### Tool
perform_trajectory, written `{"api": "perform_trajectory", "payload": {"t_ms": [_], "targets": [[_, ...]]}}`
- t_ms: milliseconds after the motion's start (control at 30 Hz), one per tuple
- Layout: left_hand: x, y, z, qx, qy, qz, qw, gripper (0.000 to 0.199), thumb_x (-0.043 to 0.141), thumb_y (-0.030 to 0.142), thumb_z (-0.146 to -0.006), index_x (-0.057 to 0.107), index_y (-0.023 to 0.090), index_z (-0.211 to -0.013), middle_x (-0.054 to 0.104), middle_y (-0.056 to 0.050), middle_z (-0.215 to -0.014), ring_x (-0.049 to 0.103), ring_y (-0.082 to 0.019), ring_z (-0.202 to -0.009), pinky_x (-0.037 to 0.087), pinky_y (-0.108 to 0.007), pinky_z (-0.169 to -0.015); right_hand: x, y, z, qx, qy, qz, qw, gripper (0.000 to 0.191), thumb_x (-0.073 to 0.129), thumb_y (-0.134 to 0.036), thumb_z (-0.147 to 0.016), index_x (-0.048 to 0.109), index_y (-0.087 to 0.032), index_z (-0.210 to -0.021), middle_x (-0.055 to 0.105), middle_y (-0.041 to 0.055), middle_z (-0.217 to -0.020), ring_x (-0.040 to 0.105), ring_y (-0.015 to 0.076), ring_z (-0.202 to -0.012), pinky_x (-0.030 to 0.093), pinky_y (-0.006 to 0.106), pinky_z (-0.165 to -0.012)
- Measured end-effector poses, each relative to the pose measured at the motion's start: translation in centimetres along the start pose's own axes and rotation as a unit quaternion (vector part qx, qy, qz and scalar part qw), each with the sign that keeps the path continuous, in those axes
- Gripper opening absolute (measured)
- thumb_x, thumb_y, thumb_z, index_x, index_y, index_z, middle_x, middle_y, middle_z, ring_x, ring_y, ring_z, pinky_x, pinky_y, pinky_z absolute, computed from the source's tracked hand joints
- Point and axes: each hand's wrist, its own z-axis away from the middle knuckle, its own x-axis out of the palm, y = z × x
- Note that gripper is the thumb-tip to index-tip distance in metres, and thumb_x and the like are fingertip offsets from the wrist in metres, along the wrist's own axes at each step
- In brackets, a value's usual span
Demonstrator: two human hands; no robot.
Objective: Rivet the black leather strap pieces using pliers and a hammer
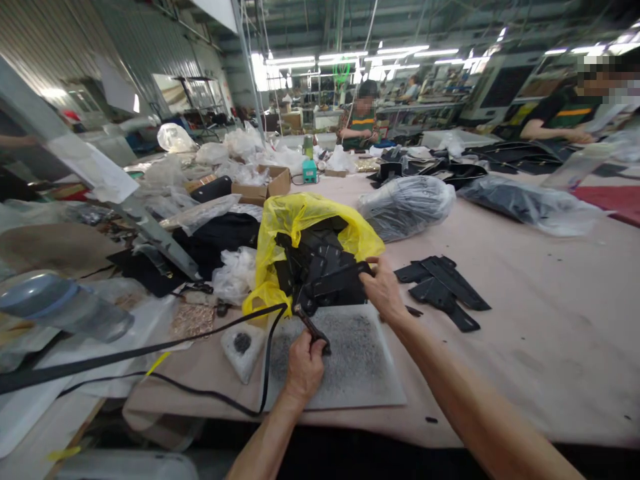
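L hand (305,367) & R hand (383,287) apart, each clamped on smth; L fist closed round a slim dark tool (314,331), its upper end pointing up & away, exact type can't tell; R thumb & fingers pinch the near-R end of a blk strip (340,279), which runs leftward from R hand to just above the tool's upper end, touching or not can't tell; grey slab (357,353) lies flat under & btwn both hands, dark smudges on top; yellow bag (280,210) stands open just beyond both hands, stuffed w/ more blk pieces (323,243); to R of R hand, near it, a loose pile of blk strips (445,287) on the pinkish table cover (540,320); L of L hand, pale block (243,353) w/ a dark spot, plus long blk strap (150,353) looping btwn block & slab; further L, small coppery bits (193,321) & a big clear bottle (65,303) on its side; well beyond R hand, grey wrapped bundle (407,207); far ahead of the hands, teal box (310,171), cardboard box (270,183), & a co-worker (363,123) across the table; another person (565,117) far off to R.
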Motion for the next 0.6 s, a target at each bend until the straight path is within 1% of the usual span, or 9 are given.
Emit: {"api": "perform_trajectory", "payload": {"t_ms": [33, 67, 133, 167, 200, 300, 367, 433, 600], "targets": [[0.0, -0.1, 0.0, -0.003, 0.001, 0.003, 1.000, 0.016, 0.048, 0.024, -0.087, 0.063, 0.017, -0.088, 0.068, -0.005, -0.076, 0.064, -0.020, -0.072, 0.046, -0.029, -0.067, -0.6, 1.0, 1.7, 0.016, 0.007, -0.026, 0.999, 0.056, 0.043, -0.026, -0.082, 0.046, -0.014, -0.137, 0.068, 0.0051, -0.085, 0.063, 0.0210, -0.076, 0.046, 0.030, -0.070], [0.0, -0.2, 0.0, -0.006, 0.001, 0.005, 1.000, 0.016, 0.049, 0.024, -0.087, 0.063, 0.017, -0.088, 0.068, -0.005, -0.075, 0.064, -0.020, -0.071, 0.046, -0.029, -0.067, -1.0, 2.0, 3.6, 0.032, 0.006, -0.058, 0.998, 0.059, 0.046, -0.028, -0.080, 0.046, -0.015, -0.138, 0.067, 0.0034, -0.081, 0.063, 0.0207, -0.071, 0.046, 0.030, -0.068], [0.0, -0.2, 0.0, -0.014, -0.001, 0.007, 1.000, 0.015, 0.050, 0.026, -0.087, 0.063, 0.017, -0.086, 0.068, -0.005, -0.074, 0.064, -0.020, -0.071, 0.046, -0.028, -0.065, -1.2, 3.6, 8.0, 0.065, -0.038, -0.108, 0.991, 0.053, 0.052, -0.032, -0.078, 0.057, -0.016, -0.127, 0.064, 0.0015, -0.073, 0.061, 0.0201, -0.064, 0.046, 0.031, -0.064], [-0.1, -0.2, -0.1, -0.017, -0.002, 0.007, 1.000, 0.015, 0.051, 0.026, -0.087, 0.063, 0.017, -0.086, 0.068, -0.005, -0.074, 0.064, -0.019, -0.071, 0.046, -0.028, -0.065, -1.0, 4.3, 10.2, 0.081, -0.065, -0.127, 0.986, 0.049, 0.053, -0.035, -0.078, 0.060, -0.016, -0.122, 0.063, 0.0011, -0.070, 0.061, 0.0197, -0.062, 0.046, 0.031, -0.061], [-0.2, -0.2, -0.1, -0.020, -0.003, 0.007, 1.000, 0.015, 0.051, 0.027, -0.087, 0.063, 0.017, -0.086, 0.069, -0.005, -0.074, 0.064, -0.019, -0.071, 0.046, -0.028, -0.066, -0.7, 4.7, 12.3, 0.095, -0.083, -0.144, 0.981, 0.048, 0.055, -0.036, -0.078, 0.060, -0.016, -0.121, 0.062, 0.0007, -0.070, 0.060, 0.0194, -0.060, 0.046, 0.031, -0.060], [-0.4, 0.1, -0.2, -0.022, -0.001, 0.008, 1.000, 0.016, 0.051, 0.028, -0.086, 0.063, 0.017, -0.086, 0.069, -0.005, -0.075, 0.065, -0.020, -0.071, 0.046, -0.028, -0.066, 0.8, 5.3, 17.6, 0.115, -0.107, -0.197, 0.968, 0.052, 0.057, -0.040, -0.080, 0.056, -0.016, -0.126, 0.058, -0.0017, -0.067, 0.059, 0.0189, -0.060, 0.046, 0.031, -0.058], [-0.5, 0.3, -0.2, -0.021, 0.000, 0.011, 1.000, 0.017, 0.051, 0.029, -0.086, 0.063, 0.017, -0.086, 0.069, -0.005, -0.074, 0.065, -0.020, -0.071, 0.047, -0.028, -0.067, 1.7, 5.2, 19.9, 0.116, -0.119, -0.227, 0.960, 0.054, 0.056, -0.043, -0.083, 0.054, -0.015, -0.129, 0.055, -0.0026, -0.065, 0.058, 0.0189, -0.061, 0.047, 0.031, -0.060], [-0.5, 0.5, -0.2, -0.019, 0.002, 0.013, 1.000, 0.017, 0.051, 0.029, -0.086, 0.063, 0.017, -0.086, 0.069, -0.005, -0.073, 0.065, -0.020, -0.070, 0.048, -0.028, -0.067, 2.4, 4.9, 21.6, 0.119, -0.137, -0.241, 0.954, 0.053, 0.056, -0.044, -0.085, 0.054, -0.014, -0.129, 0.056, -0.0020, -0.066, 0.059, 0.0192, -0.063, 0.047, 0.032, -0.061], [-0.6, 0.7, -0.1, -0.024, 0.001, 0.019, 1.000, 0.018, 0.052, 0.029, -0.085, 0.064, 0.018, -0.086, 0.070, -0.005, -0.075, 0.065, -0.020, -0.070, 0.049, -0.028, -0.067, 3.1, 4.1, 24.1, 0.133, -0.177, -0.270, 0.937, 0.053, 0.055, -0.036, -0.083, 0.052, -0.013, -0.130, 0.061, 0.0005, -0.070, 0.062, 0.0202, -0.065, 0.052, 0.034, -0.064]]}}
